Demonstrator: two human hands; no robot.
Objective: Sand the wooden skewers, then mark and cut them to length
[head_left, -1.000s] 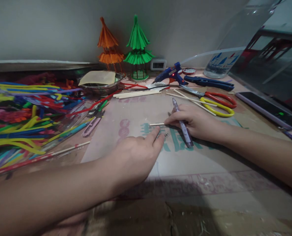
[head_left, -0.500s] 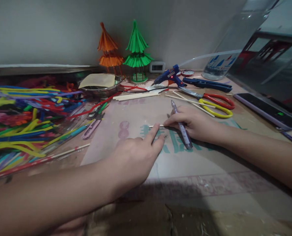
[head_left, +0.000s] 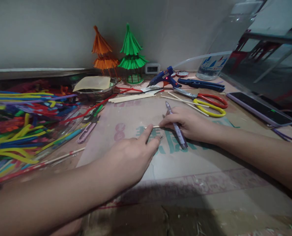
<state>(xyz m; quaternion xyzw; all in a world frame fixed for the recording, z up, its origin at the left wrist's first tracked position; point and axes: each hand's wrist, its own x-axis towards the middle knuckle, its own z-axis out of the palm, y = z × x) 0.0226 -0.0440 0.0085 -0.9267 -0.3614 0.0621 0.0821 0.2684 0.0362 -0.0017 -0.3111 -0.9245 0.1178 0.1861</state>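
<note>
A short, thin wooden stick [head_left: 156, 126] lies on the plastic-covered work surface [head_left: 185, 164]. The index finger of my left hand [head_left: 129, 157] is stretched out with its tip on the stick. Thumb and index are apart; the other fingers are mostly hidden. Just past the thumb tip shows a small marked piece, too small to name. My right hand [head_left: 192, 123] is closed, with a purple patterned pen [head_left: 177, 127] tucked slantwise between its fingers. Its fingertips rest at the right end of the stick.
Behind lie wooden sticks [head_left: 132, 98], scissors [head_left: 211, 101], a glue gun [head_left: 164, 77] and a stapler-like blue tool [head_left: 201, 84]. Orange [head_left: 101, 44] and green [head_left: 132, 46] pipe-cleaner towers stand by the wall. Pipe cleaners [head_left: 15, 134] and a pink cutter [head_left: 87, 132] are left, a phone [head_left: 260, 109] right.
The view has shifted slightly, so everything sits a little farther left. Both hands keep nearly the same pose at the stick, and the pen stays in my right hand.
</note>
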